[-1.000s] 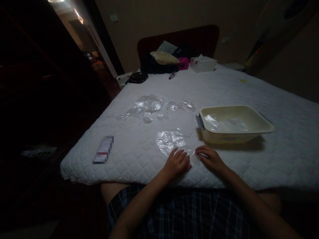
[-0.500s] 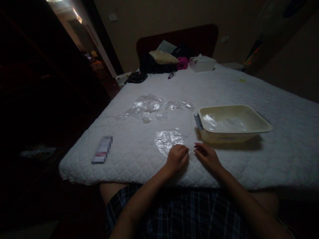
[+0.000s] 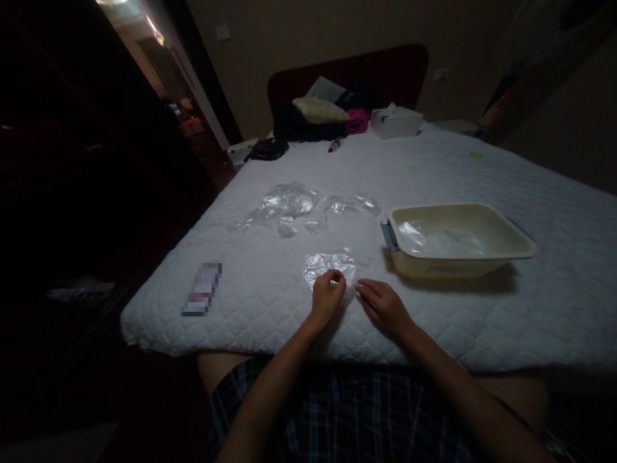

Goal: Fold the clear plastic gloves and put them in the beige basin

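On the white quilted cover lies a clear plastic bag [image 3: 331,262], flat and shiny, its near part behind my left hand. My left hand [image 3: 328,297] is over this bag's near edge, thumb and forefinger pinched together on the thin film. Just to its right, my right hand [image 3: 385,307] has its fingers stretched toward the bag's near right corner, with a small gap between thumb and fingers. Whether those fingertips touch the film is too dim to make out. Farther back is a loose heap of crumpled clear plastic bags [image 3: 294,200].
To the right stands a cream plastic basin [image 3: 453,265] with grey handles and clear film inside. A blurred-out phone-shaped object [image 3: 202,289] lies left. At the bed's [image 3: 429,173] far end are a pillow [image 3: 322,110], dark cloth, a pink roll [image 3: 357,121] and a white box [image 3: 396,123].
My right hand has moved left, closer to the bag. My left hand has turned upward, with thumb and forefinger now pinched at the bag's edge. The view has shifted slightly.
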Demonstrator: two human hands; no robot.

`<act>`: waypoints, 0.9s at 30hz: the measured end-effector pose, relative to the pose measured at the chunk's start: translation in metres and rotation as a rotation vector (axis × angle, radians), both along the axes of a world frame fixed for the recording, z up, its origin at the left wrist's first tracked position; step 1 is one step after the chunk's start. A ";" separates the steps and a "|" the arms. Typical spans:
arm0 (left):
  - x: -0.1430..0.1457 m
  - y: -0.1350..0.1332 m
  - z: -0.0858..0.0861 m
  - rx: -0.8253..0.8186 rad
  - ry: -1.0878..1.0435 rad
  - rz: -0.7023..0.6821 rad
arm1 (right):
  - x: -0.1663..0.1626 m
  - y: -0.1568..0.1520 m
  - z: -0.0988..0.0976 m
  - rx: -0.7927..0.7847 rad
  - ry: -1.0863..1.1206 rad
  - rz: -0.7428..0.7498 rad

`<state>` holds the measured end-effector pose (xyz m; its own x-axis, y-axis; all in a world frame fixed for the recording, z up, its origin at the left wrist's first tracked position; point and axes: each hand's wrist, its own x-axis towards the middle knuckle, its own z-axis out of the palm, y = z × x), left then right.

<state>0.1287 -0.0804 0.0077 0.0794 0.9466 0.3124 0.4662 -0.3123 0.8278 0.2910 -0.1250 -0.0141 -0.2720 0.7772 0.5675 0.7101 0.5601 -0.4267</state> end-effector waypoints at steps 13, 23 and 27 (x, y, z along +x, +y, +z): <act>0.004 -0.009 0.000 -0.160 -0.164 -0.179 | 0.012 0.014 -0.001 -0.388 0.507 0.018; 0.000 -0.007 -0.002 -0.074 -0.003 -0.174 | 0.017 0.012 -0.003 -0.349 0.388 -0.032; 0.000 -0.006 -0.002 0.016 0.165 -0.139 | 0.017 0.012 -0.006 -0.278 0.306 -0.071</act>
